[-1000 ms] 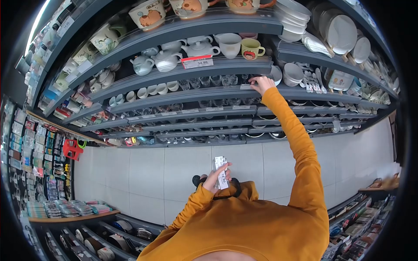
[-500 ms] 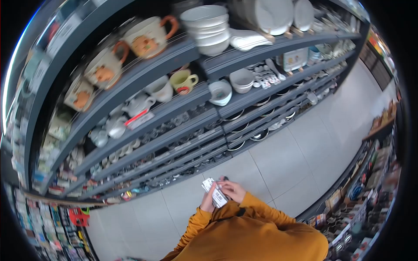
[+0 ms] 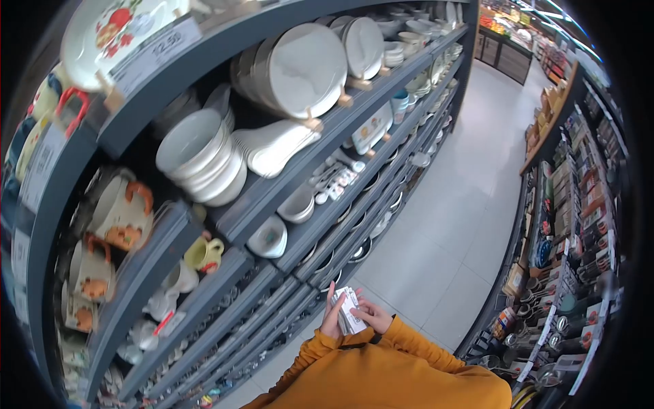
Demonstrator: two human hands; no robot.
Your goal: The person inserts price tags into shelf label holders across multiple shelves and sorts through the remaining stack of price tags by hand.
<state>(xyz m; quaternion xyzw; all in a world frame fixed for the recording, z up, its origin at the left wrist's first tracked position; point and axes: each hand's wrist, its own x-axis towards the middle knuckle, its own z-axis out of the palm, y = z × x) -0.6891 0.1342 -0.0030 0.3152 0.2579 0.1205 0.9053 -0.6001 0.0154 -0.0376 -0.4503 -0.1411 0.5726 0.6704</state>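
A small stack of white price labels point(image 3: 349, 310) with dark print is held in front of my torso, low in the view. My left hand point(image 3: 332, 319) grips the stack from its left side, fingers wrapped round it. On the right side, my right hand point(image 3: 375, 315) also touches the labels, its thumb and fingers pressed on their edge. The print on the labels is too small to read. Both orange sleeves reach in from below.
Shelving on the left holds stacked white bowls point(image 3: 204, 157), plates point(image 3: 306, 68), white spoons point(image 3: 272, 146) and mugs with orange handles point(image 3: 122, 211). A tiled aisle floor point(image 3: 436, 225) runs ahead. Racks of kitchen utensils point(image 3: 552, 313) line the right side.
My right hand has come down from the shelf edge to the labels in my left hand. The view has turned right along the aisle, bringing the bowls and plates closer.
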